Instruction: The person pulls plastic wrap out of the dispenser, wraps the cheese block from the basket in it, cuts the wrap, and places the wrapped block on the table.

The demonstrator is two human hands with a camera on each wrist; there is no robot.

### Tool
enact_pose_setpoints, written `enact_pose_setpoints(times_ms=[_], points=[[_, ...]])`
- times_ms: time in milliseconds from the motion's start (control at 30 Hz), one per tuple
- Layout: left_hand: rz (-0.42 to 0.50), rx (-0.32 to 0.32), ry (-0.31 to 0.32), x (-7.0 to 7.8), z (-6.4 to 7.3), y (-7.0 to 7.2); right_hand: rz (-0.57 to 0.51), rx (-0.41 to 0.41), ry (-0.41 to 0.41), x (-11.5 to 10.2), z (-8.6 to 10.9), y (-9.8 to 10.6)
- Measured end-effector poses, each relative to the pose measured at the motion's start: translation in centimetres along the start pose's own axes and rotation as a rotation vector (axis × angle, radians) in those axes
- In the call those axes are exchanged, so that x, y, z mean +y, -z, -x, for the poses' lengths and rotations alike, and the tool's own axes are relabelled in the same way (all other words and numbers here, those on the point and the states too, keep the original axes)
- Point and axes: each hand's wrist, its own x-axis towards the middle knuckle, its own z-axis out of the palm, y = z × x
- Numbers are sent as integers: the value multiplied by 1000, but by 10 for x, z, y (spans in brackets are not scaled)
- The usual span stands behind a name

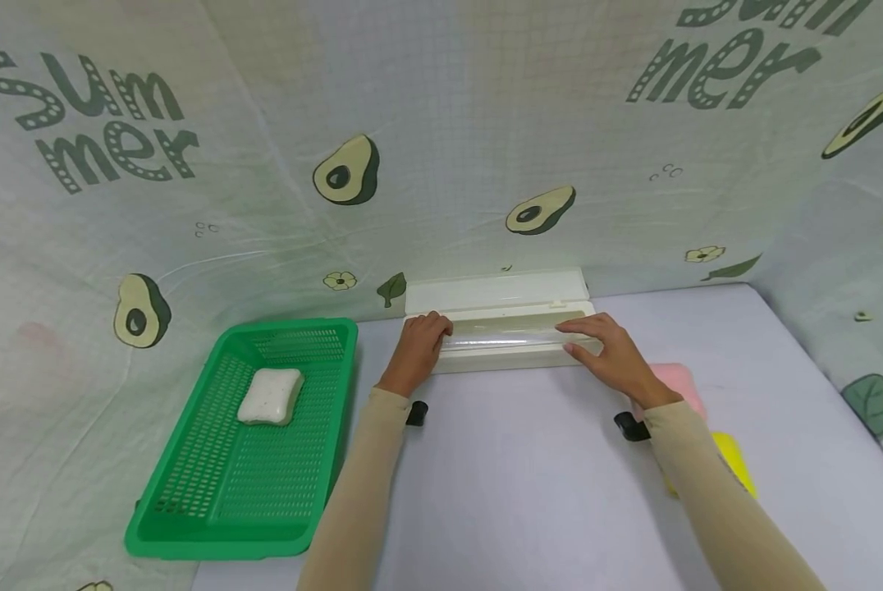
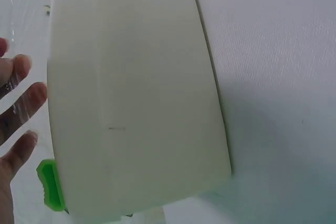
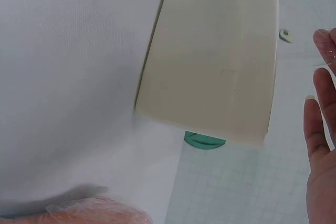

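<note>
A long white cling film box [image 1: 511, 359] lies near the back of the table, its lid [image 1: 496, 289] raised toward the curtain. A roll of clear film [image 1: 504, 332] shows inside it. My left hand [image 1: 417, 349] is at the box's left end, fingers bent down over the opening. Shiny streaks of film cross those fingers [image 2: 32, 97] in the left wrist view. Over the right end is my right hand [image 1: 606, 355], thumb and forefinger apart. Clear film also glints by its fingertips [image 3: 323, 40] in the right wrist view.
On the left stands a green basket [image 1: 341, 427] with a white cushion-shaped block [image 1: 270, 397] in it. Pink [image 1: 679, 384] and yellow [image 1: 733, 460] items lie partly under my right arm. A printed curtain [image 1: 441, 123] hangs behind the table.
</note>
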Motion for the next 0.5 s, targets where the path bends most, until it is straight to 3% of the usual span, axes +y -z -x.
enact_pose_setpoints(times_ms=[133, 300, 500], points=[[-6, -35, 31, -1, 1, 1, 6, 1, 8, 0, -1, 0], [10, -4, 25, -2, 0, 1, 14, 3, 23, -1, -1, 0], [112, 6, 27, -5, -1, 6, 11, -6, 49, -1, -1, 3]])
